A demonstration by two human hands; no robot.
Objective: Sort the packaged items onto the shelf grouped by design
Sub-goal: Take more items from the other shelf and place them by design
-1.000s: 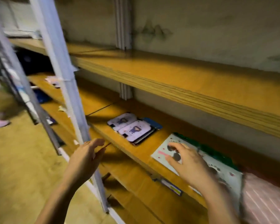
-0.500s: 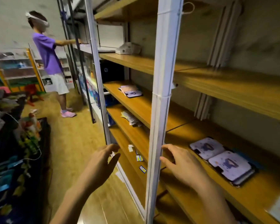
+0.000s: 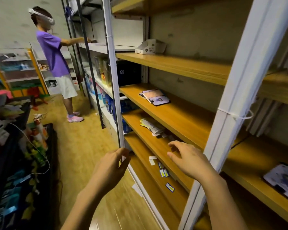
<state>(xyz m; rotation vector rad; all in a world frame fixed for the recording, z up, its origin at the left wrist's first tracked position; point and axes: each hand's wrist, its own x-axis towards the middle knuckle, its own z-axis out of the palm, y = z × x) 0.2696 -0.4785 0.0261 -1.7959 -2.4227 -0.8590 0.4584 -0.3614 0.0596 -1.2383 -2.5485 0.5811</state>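
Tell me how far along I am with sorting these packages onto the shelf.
Partly done. A stack of purple-figure packages sits grouped on the middle shelf, with a similar-looking package further right. Nothing is in hand: the left hand and right hand hold no package. Left to sort: a messy pile of packets one shelf down, and small blue-and-yellow items scattered below that.
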